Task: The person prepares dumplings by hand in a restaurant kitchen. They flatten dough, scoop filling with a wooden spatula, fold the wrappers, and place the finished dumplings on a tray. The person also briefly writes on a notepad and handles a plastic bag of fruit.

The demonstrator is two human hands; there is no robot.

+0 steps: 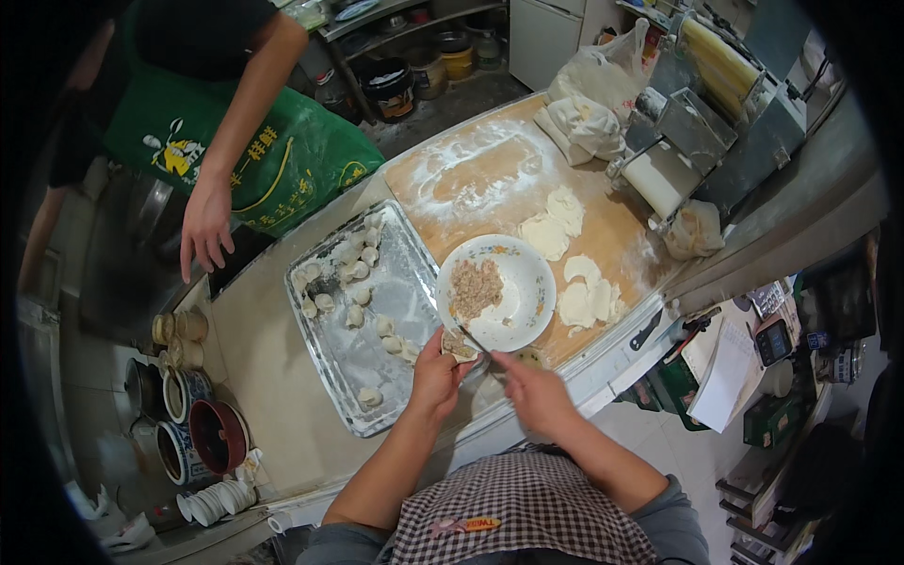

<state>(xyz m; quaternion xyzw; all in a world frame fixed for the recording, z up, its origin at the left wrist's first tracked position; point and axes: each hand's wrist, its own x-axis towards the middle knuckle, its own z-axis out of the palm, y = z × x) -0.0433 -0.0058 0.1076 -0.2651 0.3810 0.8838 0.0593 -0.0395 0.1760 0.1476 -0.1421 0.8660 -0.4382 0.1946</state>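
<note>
My left hand [436, 378] holds a dough wrapper [458, 345] with meat filling on it, just below the rim of a white floral bowl [531, 282]. My right hand [538, 395] grips a thin, dark spreading tool [474, 340] whose tip is at the filling. Minced meat [477, 288] lies in the left part of the bowl. To the left, a metal tray [346, 381] dusted with flour carries several folded dumplings [355, 316]. Flat dough wrappers [590, 300] lie in overlapping piles right of the bowl, with more [547, 236] behind it.
A floured wooden board [452, 233] lies under the bowl. A dough-rolling machine [699, 134] and a cloth bundle [583, 127] stand at the back right. A co-worker in a green apron [282, 155] stands across the counter. A knife [646, 330] lies at the right edge; jars [185, 392] stand left.
</note>
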